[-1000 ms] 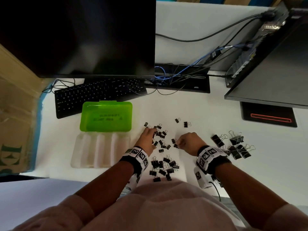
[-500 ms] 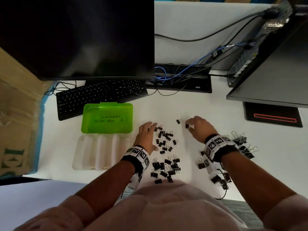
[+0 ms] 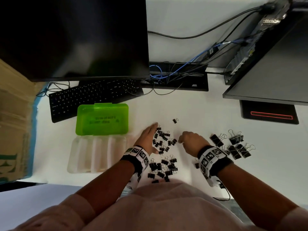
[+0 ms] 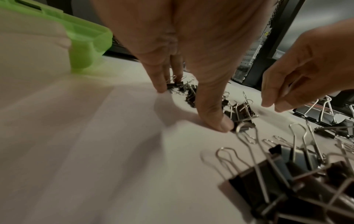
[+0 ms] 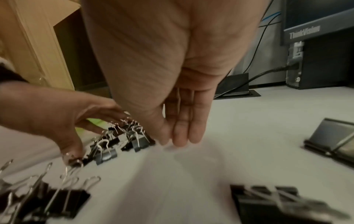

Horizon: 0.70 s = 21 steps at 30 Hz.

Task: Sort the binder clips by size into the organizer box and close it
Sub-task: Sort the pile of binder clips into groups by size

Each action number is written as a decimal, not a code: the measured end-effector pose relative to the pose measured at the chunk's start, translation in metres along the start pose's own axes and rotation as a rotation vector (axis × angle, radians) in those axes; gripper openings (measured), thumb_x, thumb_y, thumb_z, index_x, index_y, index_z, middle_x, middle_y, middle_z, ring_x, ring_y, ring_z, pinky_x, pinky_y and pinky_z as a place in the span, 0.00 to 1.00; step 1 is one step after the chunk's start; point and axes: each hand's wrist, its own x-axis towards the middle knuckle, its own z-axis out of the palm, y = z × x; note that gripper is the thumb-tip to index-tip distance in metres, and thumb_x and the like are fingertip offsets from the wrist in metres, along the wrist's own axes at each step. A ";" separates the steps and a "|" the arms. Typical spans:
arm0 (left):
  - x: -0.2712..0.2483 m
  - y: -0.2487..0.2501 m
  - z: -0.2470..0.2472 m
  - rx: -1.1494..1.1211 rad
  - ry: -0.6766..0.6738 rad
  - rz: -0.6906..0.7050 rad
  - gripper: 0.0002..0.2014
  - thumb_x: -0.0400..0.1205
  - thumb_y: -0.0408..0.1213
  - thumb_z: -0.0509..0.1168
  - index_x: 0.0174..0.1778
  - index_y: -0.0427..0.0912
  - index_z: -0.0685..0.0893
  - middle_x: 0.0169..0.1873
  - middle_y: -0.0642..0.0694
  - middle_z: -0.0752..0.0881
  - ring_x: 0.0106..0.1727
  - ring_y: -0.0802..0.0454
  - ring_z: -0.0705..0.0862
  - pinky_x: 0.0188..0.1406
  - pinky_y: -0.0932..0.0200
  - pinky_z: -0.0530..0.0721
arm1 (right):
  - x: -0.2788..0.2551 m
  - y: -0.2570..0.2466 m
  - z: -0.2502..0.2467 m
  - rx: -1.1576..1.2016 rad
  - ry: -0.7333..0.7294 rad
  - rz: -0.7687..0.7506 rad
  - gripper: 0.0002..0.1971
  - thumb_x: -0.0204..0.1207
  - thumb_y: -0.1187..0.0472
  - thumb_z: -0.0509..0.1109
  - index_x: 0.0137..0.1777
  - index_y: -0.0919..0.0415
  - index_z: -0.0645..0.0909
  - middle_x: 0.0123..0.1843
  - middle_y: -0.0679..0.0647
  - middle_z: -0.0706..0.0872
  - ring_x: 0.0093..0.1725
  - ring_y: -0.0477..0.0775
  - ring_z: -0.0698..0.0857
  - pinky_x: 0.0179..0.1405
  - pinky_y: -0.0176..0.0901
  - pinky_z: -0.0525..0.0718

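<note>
The right hand (image 3: 190, 140) has come back from the far clips, where it reached half a second ago, to the right edge of the smallest binder clips (image 3: 162, 139). Its fingers hang loosely curled, thumb near fingertips, holding nothing visible. The left hand (image 3: 148, 139) stays flat-fingered along that cluster's left edge, fingertips on the desk (image 3: 191, 112), corralling it. 1 stray clip (image 3: 175, 120) lies farther off. Medium clips (image 3: 162, 169) sit nearer, large clips (image 3: 233, 144) right. The organizer box (image 3: 98, 154) lies open and empty, left; sorting into it has not begun.
</note>
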 end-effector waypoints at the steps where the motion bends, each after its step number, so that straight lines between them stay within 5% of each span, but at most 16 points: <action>1: 0.000 0.000 0.000 -0.020 0.002 -0.007 0.59 0.64 0.29 0.79 0.81 0.52 0.43 0.83 0.50 0.51 0.82 0.51 0.51 0.78 0.60 0.52 | -0.002 -0.002 0.000 0.004 0.018 -0.009 0.15 0.77 0.65 0.62 0.62 0.54 0.79 0.62 0.53 0.79 0.58 0.61 0.83 0.54 0.53 0.83; 6: -0.006 0.001 -0.002 -0.092 -0.003 -0.059 0.62 0.64 0.27 0.79 0.79 0.60 0.39 0.82 0.46 0.55 0.81 0.49 0.58 0.77 0.52 0.64 | 0.000 -0.015 -0.005 0.068 0.118 -0.059 0.16 0.78 0.56 0.67 0.65 0.54 0.75 0.63 0.52 0.76 0.53 0.62 0.84 0.48 0.54 0.84; 11: -0.010 -0.005 0.004 -0.117 0.000 -0.030 0.66 0.63 0.29 0.81 0.77 0.65 0.35 0.83 0.48 0.51 0.82 0.52 0.54 0.74 0.59 0.60 | 0.006 -0.019 -0.005 -0.039 0.007 -0.073 0.12 0.81 0.55 0.61 0.58 0.61 0.80 0.56 0.57 0.82 0.54 0.63 0.83 0.49 0.52 0.82; 14: -0.011 -0.012 0.005 -0.065 0.064 -0.047 0.67 0.59 0.33 0.83 0.79 0.61 0.36 0.83 0.48 0.48 0.83 0.53 0.48 0.76 0.59 0.57 | -0.002 -0.017 -0.005 -0.055 -0.010 -0.019 0.10 0.80 0.56 0.63 0.53 0.58 0.83 0.55 0.55 0.85 0.53 0.61 0.84 0.50 0.50 0.82; 21: -0.011 -0.008 0.003 0.031 0.087 -0.103 0.66 0.58 0.41 0.84 0.80 0.50 0.39 0.77 0.45 0.58 0.77 0.42 0.57 0.76 0.47 0.64 | -0.021 -0.017 -0.008 0.038 -0.272 -0.100 0.12 0.73 0.55 0.72 0.57 0.49 0.85 0.57 0.44 0.89 0.55 0.49 0.87 0.59 0.48 0.82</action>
